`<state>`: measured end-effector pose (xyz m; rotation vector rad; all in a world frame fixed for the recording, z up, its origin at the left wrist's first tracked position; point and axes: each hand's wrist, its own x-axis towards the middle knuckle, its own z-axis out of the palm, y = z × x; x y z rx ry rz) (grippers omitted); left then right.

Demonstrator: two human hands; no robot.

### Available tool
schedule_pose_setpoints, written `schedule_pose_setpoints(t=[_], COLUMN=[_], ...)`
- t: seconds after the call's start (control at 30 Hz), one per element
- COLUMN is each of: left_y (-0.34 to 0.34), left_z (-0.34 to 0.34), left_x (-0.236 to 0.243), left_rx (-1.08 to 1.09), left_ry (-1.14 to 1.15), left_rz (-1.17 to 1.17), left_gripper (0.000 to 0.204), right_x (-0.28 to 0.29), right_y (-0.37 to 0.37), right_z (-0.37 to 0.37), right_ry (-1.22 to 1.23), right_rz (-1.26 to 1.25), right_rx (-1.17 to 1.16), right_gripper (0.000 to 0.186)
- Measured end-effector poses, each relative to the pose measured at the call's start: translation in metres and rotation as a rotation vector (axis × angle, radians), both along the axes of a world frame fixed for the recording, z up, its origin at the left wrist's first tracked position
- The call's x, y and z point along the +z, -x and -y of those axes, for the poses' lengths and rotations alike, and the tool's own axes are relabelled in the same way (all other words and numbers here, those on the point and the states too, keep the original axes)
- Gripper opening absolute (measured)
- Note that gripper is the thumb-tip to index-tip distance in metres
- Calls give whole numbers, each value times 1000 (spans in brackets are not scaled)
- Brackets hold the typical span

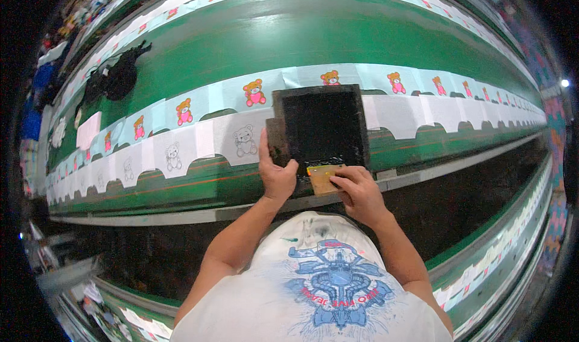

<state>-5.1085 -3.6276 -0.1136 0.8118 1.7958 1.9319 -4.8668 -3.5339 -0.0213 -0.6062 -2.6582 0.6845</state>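
Note:
A dark screen-printing frame (322,125) lies over the near row of white cut fabric pieces (244,140) on the green table. My left hand (278,176) grips the frame's lower left side, its index finger stretched up along the edge and its thumb toward the lower rim. With bent fingers, my right hand (359,191) holds a squeegee with a wooden handle (324,180) at the near end of the frame. Wet black ink glistens beside the squeegee. Left of the frame, a white piece carries a black bear outline (245,141); what lies beneath the frame is hidden.
Behind runs a row of pale blue pieces with brown and pink bears (254,92). A black bundle with cords (117,74) and a pinkish stack (88,130) lie at the left. The table's metal edge rail (434,168) passes close in front of me. Another printed table (482,282) stands lower right.

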Motion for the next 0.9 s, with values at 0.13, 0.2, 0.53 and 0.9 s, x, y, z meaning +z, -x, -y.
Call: schedule_pose_setpoints(t=[0.13,0.2,0.53,0.9], left_y=[-20,-23,-20,-20], left_z=[-20,-23,-26,-23], left_x=[2,4,-1,-2], left_rx=[16,-6,16,-28], left_ry=[18,5,61,-35], left_rz=[-3,8,18,294], left_gripper=[111,110,112,98], right_x=[0,1,31,15], right_y=[-23,-26,-4,101], right_z=[-27,-33,-68,-186], right_ry=[-26,-23,-108,-109], right_rz=[1,4,211,136], right_rx=[75,118,278,172], right_gripper=[51,50,43,43])
